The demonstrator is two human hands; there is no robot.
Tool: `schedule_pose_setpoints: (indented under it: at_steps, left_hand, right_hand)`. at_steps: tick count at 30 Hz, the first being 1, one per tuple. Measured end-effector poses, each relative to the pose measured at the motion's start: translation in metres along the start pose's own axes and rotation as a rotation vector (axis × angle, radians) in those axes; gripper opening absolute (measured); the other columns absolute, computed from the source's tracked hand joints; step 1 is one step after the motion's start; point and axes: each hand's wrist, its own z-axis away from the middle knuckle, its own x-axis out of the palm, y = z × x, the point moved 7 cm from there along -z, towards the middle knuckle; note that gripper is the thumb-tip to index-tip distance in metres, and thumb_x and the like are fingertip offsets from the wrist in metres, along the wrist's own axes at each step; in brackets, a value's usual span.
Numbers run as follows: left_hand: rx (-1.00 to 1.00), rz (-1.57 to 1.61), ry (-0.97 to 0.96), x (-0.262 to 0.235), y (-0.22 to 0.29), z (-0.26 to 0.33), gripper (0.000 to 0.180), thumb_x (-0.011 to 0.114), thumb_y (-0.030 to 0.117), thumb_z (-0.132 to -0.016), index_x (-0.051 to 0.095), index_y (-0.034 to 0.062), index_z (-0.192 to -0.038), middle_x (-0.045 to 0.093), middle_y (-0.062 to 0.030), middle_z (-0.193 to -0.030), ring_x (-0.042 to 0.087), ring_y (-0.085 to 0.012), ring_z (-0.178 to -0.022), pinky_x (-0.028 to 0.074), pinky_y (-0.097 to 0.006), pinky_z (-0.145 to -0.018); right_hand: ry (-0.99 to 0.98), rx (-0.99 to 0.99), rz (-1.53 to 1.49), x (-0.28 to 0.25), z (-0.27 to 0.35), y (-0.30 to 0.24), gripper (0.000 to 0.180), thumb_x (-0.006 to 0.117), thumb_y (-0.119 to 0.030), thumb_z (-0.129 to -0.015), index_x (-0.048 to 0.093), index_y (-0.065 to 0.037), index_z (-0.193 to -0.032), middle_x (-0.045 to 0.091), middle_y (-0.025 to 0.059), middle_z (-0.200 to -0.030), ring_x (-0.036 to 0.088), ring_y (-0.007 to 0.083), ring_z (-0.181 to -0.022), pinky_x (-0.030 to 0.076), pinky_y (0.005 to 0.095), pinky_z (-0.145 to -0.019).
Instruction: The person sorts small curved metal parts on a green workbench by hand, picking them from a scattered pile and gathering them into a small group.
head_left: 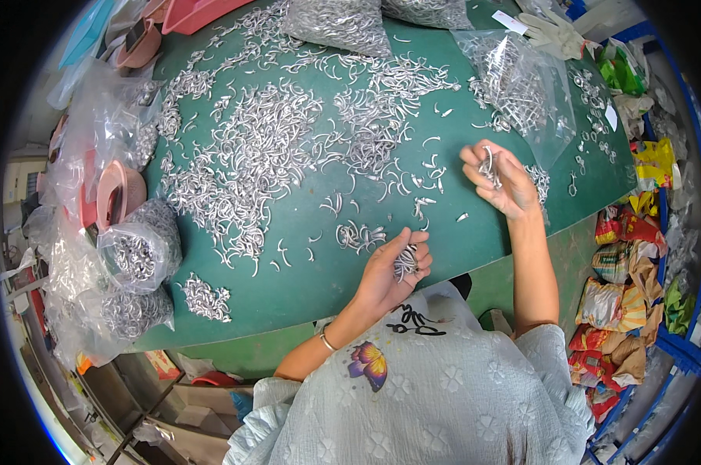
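Note:
My left hand point(381, 275) is at the table's near edge, its fingers curled around a bunch of curved silvery metal pieces point(405, 264). To the right, my right hand point(515, 188) is raised over the green table, with bent fingers closed on a few more curved metal pieces point(487, 166). A small cluster of the same pieces point(358, 236) lies just left of my left hand. Beyond it spreads a wide, loose heap of curved metal pieces point(269, 147). A clear plastic bag of metal parts point(521, 93) lies beyond my right hand.
Full clear bags point(339, 25) stand at the table's far side. Plastic bags of metal pieces point(137, 256) and pink baskets point(122, 190) crowd the left edge. A small pile point(204, 298) lies near left. Pale gloves point(552, 35) rest far right, near blue shelving point(680, 353) with colourful packages.

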Motion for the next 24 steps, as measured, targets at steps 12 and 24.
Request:
schedule_pose_setpoints:
  at_steps: [12, 24]
  left_hand:
    - [0.002, -0.003, 0.005, -0.006, -0.002, 0.002, 0.027, 0.047, 0.026, -0.093, 0.057, 0.0022, -0.098, 0.049, -0.0024, -0.072, 0.045, -0.0143, -0.068, 0.039, -0.026, -0.061]
    - [-0.009, 0.015, -0.013, -0.008, -0.003, 0.004, 0.026, 0.047, 0.026, -0.093, 0.057, 0.0024, -0.099, 0.049, -0.0028, -0.072, 0.045, -0.0146, -0.069, 0.039, -0.027, -0.062]
  right_hand:
    - [0.304, 0.021, 1.598, 0.003, -0.007, 0.003, 0.016, 0.068, -0.012, -0.076, 0.058, -0.006, -0.086, 0.048, 0.0059, -0.054, 0.04, 0.0189, -0.046, 0.035, 0.0316, -0.048]
    - [0.271, -0.019, 1.312, -0.007, 0.005, -0.007, 0.013, 0.065, -0.012, -0.079, 0.056, -0.002, -0.081, 0.047, 0.003, -0.06, 0.041, 0.009, -0.056, 0.036, 0.0243, -0.052]
